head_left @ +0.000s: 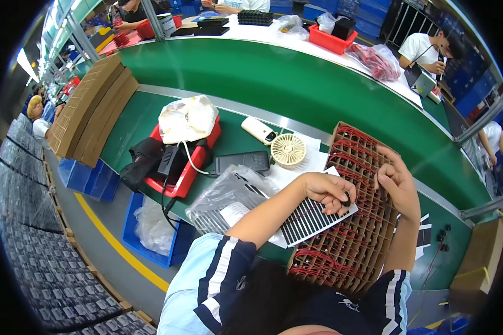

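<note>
My left hand [328,192] pinches a small round black part [346,199] between thumb and fingers. It hovers over a white sheet with rows of black strips [313,225], which lies partly on a cardboard divider box [341,273]. Small dark parts with red wires [318,262] fill the box's many cells. Over the box's right side is my right hand [398,181], its index finger stretched out and apart from the thumb, the other fingers curled. Nothing shows in it.
Left of the sheet lie a clear plastic bag [226,198], a black power bank [242,162], a cream fan [289,150] and a red bin [189,173]. Loose wired parts [444,237] lie at right. Cardboard sheets [92,106] stand at far left; people work across the green barrier [251,67].
</note>
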A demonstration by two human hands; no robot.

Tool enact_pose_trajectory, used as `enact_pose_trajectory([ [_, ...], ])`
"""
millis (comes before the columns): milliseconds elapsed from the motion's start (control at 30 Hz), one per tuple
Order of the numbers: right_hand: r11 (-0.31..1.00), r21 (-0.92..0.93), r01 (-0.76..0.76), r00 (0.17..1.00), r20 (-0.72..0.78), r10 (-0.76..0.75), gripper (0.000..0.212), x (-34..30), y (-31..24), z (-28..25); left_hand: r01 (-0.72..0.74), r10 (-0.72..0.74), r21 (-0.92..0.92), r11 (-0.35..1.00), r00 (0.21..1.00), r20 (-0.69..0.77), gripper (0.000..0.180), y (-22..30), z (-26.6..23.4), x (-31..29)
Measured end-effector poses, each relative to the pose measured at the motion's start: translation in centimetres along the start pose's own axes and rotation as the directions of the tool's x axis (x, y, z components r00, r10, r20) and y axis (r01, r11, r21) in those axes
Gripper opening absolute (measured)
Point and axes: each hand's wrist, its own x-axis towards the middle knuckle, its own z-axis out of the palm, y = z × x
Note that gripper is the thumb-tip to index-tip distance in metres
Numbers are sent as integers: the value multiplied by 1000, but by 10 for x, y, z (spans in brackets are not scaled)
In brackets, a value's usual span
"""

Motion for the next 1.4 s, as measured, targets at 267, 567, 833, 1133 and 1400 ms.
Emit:
enact_pose_trajectory([
  [267,1000,-15,-10,998,68,11,12,5,-12,5,-247,245,30,968,924,-295,26,35,53,-1],
  [567,938,-249,240,958,-94,-270,8,-2,-49,26,-258,497,538,802,788,-364,21,66,116,-12],
  [833,939,-228,257,942,-156,-296,10,-6,-43,30,-364,577,506,782,729,-367,37,68,129,-15],
  [1133,959,-56,279,926,-251,-283,13,-9,-43,32,-460,610,428,778,715,-342,16,68,132,-8],
  [1400,940,-10,341,916,-220,-334,8,-6,-39,39,-521,641,380,765,675,-365,16,60,129,-10],
])
